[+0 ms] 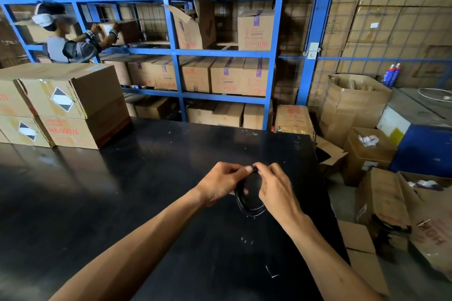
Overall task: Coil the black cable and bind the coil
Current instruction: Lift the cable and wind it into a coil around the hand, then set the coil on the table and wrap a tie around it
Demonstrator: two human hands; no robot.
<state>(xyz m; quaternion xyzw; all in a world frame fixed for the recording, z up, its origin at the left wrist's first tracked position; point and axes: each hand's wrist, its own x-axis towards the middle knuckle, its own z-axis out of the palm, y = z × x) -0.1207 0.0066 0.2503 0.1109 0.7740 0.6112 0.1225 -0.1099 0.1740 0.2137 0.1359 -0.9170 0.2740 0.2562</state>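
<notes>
The black cable (252, 210) is wound into a small oval coil held just above the black table (146, 178). My left hand (221, 184) grips the coil's left side, thumb and fingers pinched at its top. My right hand (276, 187) pinches the top of the coil too, fingertips meeting the left thumb. The coil's lower loop shows below both hands; its upper part is hidden by my fingers. Whether a tie is between my fingertips is too small to tell.
Stacked cardboard boxes (63, 105) stand at the table's far left. Blue shelving (176, 51) full of cartons runs behind. A person (66, 39) handles a box at the shelves. Open cartons (381, 193) crowd the floor to the right. A small dark item (272, 270) lies near the front edge.
</notes>
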